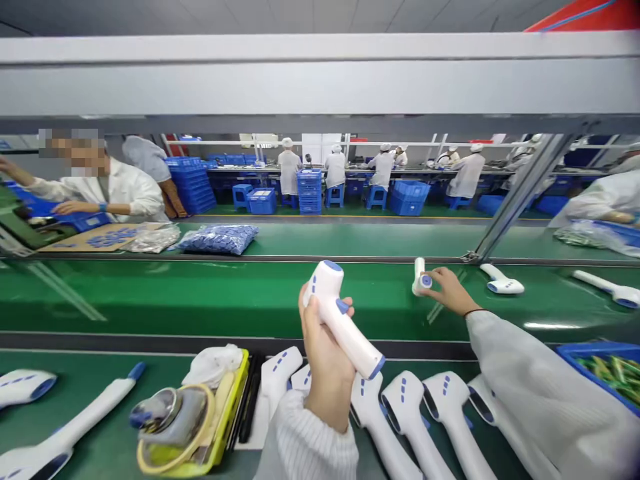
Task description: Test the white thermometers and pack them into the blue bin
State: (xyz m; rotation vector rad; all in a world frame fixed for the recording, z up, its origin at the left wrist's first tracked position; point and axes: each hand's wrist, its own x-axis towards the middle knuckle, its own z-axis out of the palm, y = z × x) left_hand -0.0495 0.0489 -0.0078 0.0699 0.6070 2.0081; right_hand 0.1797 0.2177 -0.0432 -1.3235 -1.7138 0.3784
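My left hand (325, 353) is wrapped round the handle of a white thermometer gun (345, 327) with a blue trigger, blue marks and a blue end cap. It is held tilted above the near bench, its head up and to the left. Farther off to the right, my right hand (453, 290) reaches over the green conveyor belt (240, 300). Thumb and fingers pinch the blue-faced end of a second thermometer gun (419, 277) at the belt's far side. Below my hands, several more thermometer guns (407, 400) lie in a row on the bench, partly hidden by my sleeves.
A yellow tray (233, 407) with a tape roll and cloth stands at the left. Loose guns (75, 420) lie beside it; others (503, 283) lie on the belt. A blue bin (595, 350) is at the right. A metal post (520, 200) rises beyond. Co-workers sit across.
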